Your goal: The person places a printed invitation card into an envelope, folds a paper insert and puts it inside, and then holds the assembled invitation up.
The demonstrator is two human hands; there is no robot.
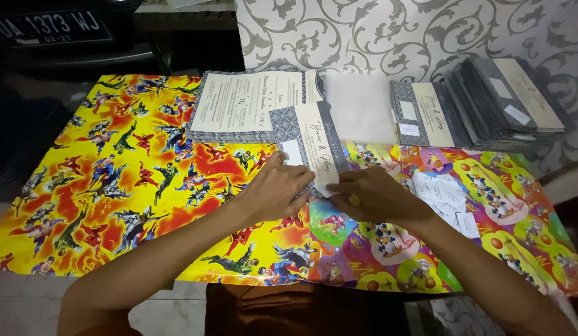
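Nearest the camera, both forearms reach forward over a low table [146, 249] covered with bright cartoon-print sheeting. The left hand [277, 190] lies palm down, fingers bent, its fingertips pressing on the near left part of a grey patterned card [307, 140] with a cream band. The right hand [371, 194] lies just beside it, fingers curled together, pinching the card's near lower edge where a white corner shows. The card thus extends away from both hands, tilted, its near end under the fingertips and its far end resting against the stack beyond.

Right of the right hand, small white slips [447, 199] lie loose on the sheeting. Farther off, a stack of opened cards [245, 102] sits behind the left hand. A white translucent sleeve [360, 109] lies beside it. At far right, folded grey cards [488, 102] stand fanned against the patterned wall [394, 31].
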